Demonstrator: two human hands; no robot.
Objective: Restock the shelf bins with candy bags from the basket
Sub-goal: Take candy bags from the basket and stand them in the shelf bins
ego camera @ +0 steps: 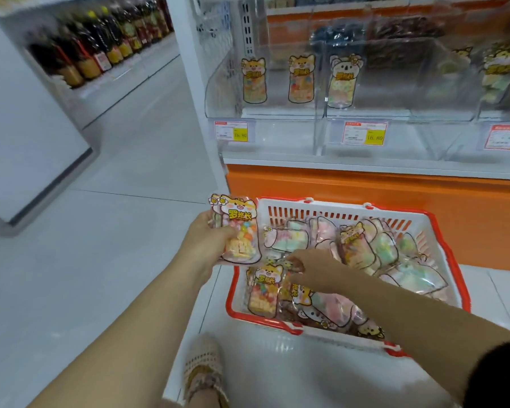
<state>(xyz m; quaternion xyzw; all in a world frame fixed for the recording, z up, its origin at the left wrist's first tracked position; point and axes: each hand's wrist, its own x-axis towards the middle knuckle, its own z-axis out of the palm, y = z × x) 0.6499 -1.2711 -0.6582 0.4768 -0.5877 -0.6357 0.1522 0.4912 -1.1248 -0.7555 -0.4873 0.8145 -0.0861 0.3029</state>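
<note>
Two candy bags (242,234), stacked upright, sit gripped in our left hand (206,240) just beside the left rim of the red-and-white basket (336,206). Our right hand (315,272) rests on the heaped bags (362,248) inside it; we cannot tell whether its fingers pinch one. Clear shelf bins (277,116) stand above.

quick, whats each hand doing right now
Left hand: holding candy bags.
Right hand: down in the basket, grip cannot be told.

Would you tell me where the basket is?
Head view, lower right of centre: the basket sits on the white ledge below the shelf bins.
</note>
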